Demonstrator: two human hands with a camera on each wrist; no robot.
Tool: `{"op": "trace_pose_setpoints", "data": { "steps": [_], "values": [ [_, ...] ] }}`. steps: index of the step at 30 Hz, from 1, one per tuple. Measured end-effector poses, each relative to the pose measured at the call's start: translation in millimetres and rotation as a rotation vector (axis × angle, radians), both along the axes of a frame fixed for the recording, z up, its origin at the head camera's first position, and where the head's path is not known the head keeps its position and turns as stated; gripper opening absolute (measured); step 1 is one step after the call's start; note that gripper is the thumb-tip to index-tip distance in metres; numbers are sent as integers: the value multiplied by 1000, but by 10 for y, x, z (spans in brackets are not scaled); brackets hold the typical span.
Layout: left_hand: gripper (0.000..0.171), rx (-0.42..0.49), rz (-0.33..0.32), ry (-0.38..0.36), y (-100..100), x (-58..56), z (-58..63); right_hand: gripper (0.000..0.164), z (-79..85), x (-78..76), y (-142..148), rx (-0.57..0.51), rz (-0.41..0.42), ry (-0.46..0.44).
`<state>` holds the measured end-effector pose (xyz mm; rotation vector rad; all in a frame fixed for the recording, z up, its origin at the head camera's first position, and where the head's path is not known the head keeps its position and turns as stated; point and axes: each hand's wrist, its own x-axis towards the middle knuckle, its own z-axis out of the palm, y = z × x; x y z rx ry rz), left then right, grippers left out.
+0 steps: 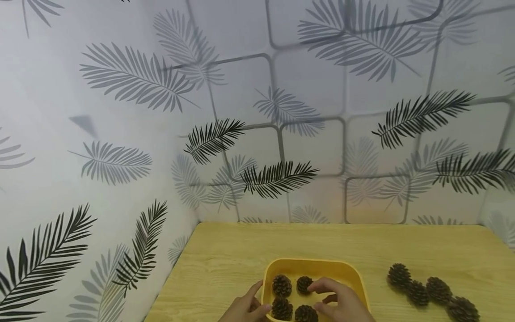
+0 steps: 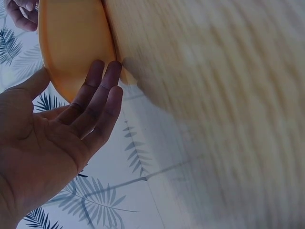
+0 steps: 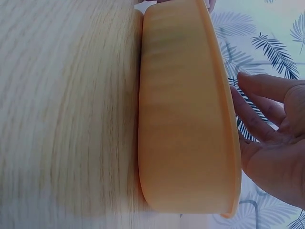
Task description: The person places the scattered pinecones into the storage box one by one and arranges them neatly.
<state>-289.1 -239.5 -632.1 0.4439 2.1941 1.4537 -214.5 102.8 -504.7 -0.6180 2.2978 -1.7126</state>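
A yellow plastic tub (image 1: 322, 264) stands on the table with several brown pine cones (image 1: 281, 285) in its left half. My left hand (image 1: 246, 308) holds the tub's left side, its thumb at the rim. In the left wrist view, the fingers (image 2: 97, 107) of that hand lie along the tub's outer wall (image 2: 78, 38). My right hand (image 1: 342, 299) reaches inside over the tub, index fingertip right at a small pine cone (image 1: 304, 285). Its thumb is apart from the index finger, near a lower pine cone (image 1: 306, 314). The right wrist view shows this hand (image 3: 274, 129) beyond the tub's rim.
Several more pine cones (image 1: 438, 290) lie in a slanting row on the table to the right of the tub. The light wooden table (image 1: 225, 250) meets a white wall with a leaf print (image 1: 281, 179) at its back and left.
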Motion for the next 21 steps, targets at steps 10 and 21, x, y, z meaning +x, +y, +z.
{"op": "trace_pose_setpoints", "data": {
  "steps": [10, 21],
  "values": [
    [84, 13, 5, -11, 2, 16, 5, 45, 4, 1, 101, -8, 2, 15],
    [83, 10, 19, -5, 13, 31, 9, 43, 78, 45, 212, 18, -75, 25]
  ]
}}
